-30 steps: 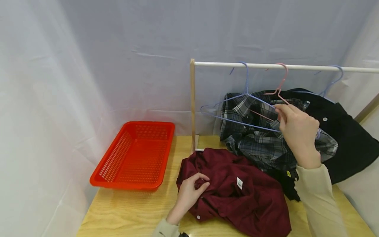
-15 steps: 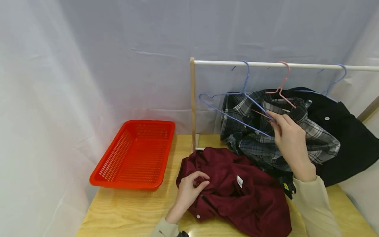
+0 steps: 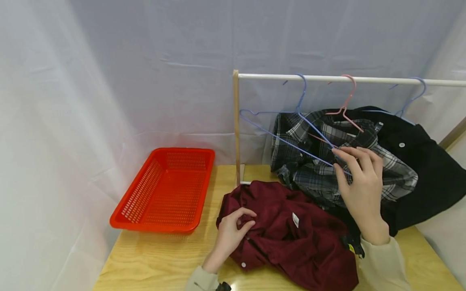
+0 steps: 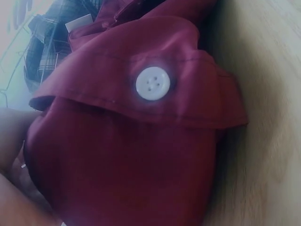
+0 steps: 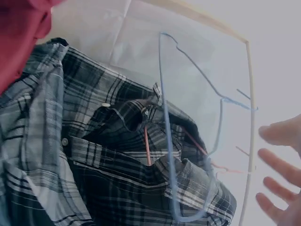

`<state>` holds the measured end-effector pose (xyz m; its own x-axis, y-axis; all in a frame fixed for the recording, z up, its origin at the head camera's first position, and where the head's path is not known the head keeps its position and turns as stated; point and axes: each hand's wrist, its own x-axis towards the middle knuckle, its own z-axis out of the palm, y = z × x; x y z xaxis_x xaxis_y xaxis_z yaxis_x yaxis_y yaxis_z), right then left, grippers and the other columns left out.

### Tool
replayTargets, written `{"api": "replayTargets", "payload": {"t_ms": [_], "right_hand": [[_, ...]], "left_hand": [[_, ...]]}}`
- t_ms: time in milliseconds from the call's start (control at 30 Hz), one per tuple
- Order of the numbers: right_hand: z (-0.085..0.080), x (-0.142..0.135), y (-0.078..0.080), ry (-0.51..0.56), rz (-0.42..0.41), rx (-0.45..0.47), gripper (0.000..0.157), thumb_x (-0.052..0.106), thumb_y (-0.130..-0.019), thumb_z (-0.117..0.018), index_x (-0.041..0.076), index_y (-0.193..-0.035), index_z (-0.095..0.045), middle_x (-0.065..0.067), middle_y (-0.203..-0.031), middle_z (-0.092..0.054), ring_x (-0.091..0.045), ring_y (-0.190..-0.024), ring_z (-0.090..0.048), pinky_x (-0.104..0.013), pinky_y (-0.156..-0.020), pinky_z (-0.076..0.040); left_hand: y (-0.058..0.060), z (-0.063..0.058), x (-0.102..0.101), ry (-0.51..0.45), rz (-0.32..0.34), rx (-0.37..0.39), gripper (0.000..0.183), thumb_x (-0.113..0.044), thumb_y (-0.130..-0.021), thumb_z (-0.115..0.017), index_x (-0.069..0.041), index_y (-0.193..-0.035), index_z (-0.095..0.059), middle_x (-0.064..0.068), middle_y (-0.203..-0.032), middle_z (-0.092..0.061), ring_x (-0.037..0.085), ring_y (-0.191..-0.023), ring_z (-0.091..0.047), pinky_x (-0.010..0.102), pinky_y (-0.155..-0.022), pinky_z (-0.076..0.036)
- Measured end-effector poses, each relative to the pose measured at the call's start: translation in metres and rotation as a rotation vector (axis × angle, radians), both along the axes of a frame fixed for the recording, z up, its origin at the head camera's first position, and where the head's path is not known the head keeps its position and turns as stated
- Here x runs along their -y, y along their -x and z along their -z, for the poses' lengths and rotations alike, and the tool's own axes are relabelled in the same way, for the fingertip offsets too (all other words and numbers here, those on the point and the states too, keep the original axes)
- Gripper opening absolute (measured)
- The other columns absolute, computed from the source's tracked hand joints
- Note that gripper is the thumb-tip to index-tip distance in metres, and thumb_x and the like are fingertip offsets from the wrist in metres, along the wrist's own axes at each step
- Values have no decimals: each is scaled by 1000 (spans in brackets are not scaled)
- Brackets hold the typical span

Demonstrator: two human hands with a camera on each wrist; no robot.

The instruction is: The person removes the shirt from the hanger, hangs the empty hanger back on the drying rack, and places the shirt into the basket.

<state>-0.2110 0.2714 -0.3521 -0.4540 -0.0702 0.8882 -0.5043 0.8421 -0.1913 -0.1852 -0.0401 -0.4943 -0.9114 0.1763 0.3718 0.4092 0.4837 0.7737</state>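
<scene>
A maroon shirt [image 3: 280,226] with a white tag and white buttons lies crumpled on the table; one button [image 4: 153,83] shows large in the left wrist view. My left hand [image 3: 231,232] grips its left side with curled thumb and fingers. A blue wire hanger [image 3: 280,135] hangs on the rail, tilted so its right end is low. My right hand [image 3: 360,186] is beside that end, fingers spread and bent. In the right wrist view the fingers [image 5: 282,165] stand apart from the hanger [image 5: 169,136], holding nothing.
A plaid shirt [image 3: 313,182] on a pink hanger [image 3: 349,97] and a black garment [image 3: 422,178] on another blue hanger [image 3: 411,99] hang from the white rail [image 3: 269,76]. A red basket [image 3: 171,198] stands left on the wooden table [image 3: 145,258].
The right hand pinched the blue hanger earlier and swung it, its left end rising and right end dropping. Now the fingers have let go and moved lower. The left hand has stayed put.
</scene>
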Motion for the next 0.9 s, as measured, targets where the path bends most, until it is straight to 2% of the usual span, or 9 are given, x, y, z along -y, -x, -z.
{"api": "replayTargets", "payload": {"t_ms": [133,233,300,433,500,633,700,800,900], "right_hand": [[12,4,-8,19,-90,-68,23,16,-98,-66,4,-116,-75,-20,-117,-68,-46,-117,-52,-46,-112,-34],[27,8,-14,15,-149,-64,32,30,-104,-59,5,-114,-76,-19,-113,-69,-45,-113,-54,-40,-112,-35],[41,10,-18,-12,-174,-16,37,37,-105,-56,7,-116,-75,-17,-114,-69,-43,-113,-54,-39,-112,-34],[74,9,-25,-132,-201,192,51,52,-101,-54,13,-130,-69,-15,-127,-63,-39,-120,-53,-47,-107,-37],[91,7,-29,-207,-200,326,63,59,-94,-59,16,-140,-61,-16,-137,-57,-39,-125,-50,-54,-101,-40],[117,2,-33,-310,-204,556,92,54,-77,-80,19,-154,-43,-21,-151,-41,-48,-134,-42,-69,-90,-44],[126,0,-35,-323,-200,654,104,47,-70,-87,20,-156,-37,-24,-155,-34,-52,-136,-37,-73,-88,-43],[137,-3,-35,-331,-190,762,113,47,-65,-91,21,-158,-30,-29,-157,-27,-58,-137,-34,-77,-88,-41],[147,-2,-33,-344,-193,847,122,48,-60,-92,21,-159,-26,-35,-157,-23,-63,-133,-37,-78,-88,-40]], "left_hand": [[1,1,1,6,-5,-24,22,-14,-87,-80,-22,-107,-75,-10,-79,-64,-1,-54,-37,18,-55,-33],[2,2,2,14,-20,-55,24,-11,-87,-80,-22,-109,-74,-8,-75,-61,1,-57,-39,18,-56,-34],[1,3,3,20,-38,-76,28,-9,-88,-79,-20,-112,-73,-7,-81,-64,5,-62,-44,21,-59,-37],[1,3,6,15,-78,-102,35,-5,-91,-74,-18,-123,-69,-1,-108,-72,17,-88,-63,33,-75,-50],[1,2,7,13,-91,-108,37,-4,-92,-72,-16,-127,-68,0,-122,-70,22,-100,-63,41,-83,-50],[2,0,10,27,-102,-112,36,-13,-95,-71,-14,-131,-67,3,-126,-69,26,-112,-58,48,-93,-48],[3,0,12,48,-91,-115,39,-19,-95,-72,-13,-133,-66,4,-128,-68,27,-118,-56,50,-97,-47],[3,1,14,85,-52,-91,49,-29,-93,-75,-11,-137,-63,8,-133,-65,33,-126,-52,55,-102,-44],[3,4,16,143,13,10,70,-38,-87,-80,-9,-145,-54,14,-145,-56,43,-135,-44,65,-105,-38]]}}
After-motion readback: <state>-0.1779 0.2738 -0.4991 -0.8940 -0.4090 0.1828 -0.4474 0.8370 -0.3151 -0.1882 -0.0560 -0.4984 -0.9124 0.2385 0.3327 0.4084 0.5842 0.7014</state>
